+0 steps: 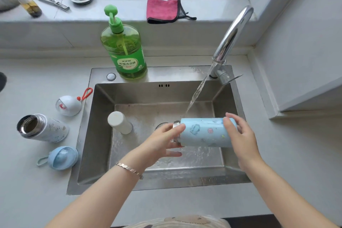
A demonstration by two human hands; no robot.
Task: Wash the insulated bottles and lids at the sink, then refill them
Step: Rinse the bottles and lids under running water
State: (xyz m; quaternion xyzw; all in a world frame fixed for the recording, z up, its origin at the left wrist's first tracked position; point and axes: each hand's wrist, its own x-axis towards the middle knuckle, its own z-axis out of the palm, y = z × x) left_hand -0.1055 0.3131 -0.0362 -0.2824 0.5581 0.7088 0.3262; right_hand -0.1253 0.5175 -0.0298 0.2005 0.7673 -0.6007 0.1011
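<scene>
Grips sideways pale-blue printed insulated bottle (pixel 205 132) under tap water (pixel 198 92): left hand (pixel 162 140) on steel neck (pixel 176 124), 9 o'clock; right hand (pixel 240 135) round base, 3 o'clock.

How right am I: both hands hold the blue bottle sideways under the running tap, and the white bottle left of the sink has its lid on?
One slip: the head view shows the white bottle on the counter open, its lid off. The rest holds: the left hand and right hand hold the blue bottle sideways under the running tap.
</scene>
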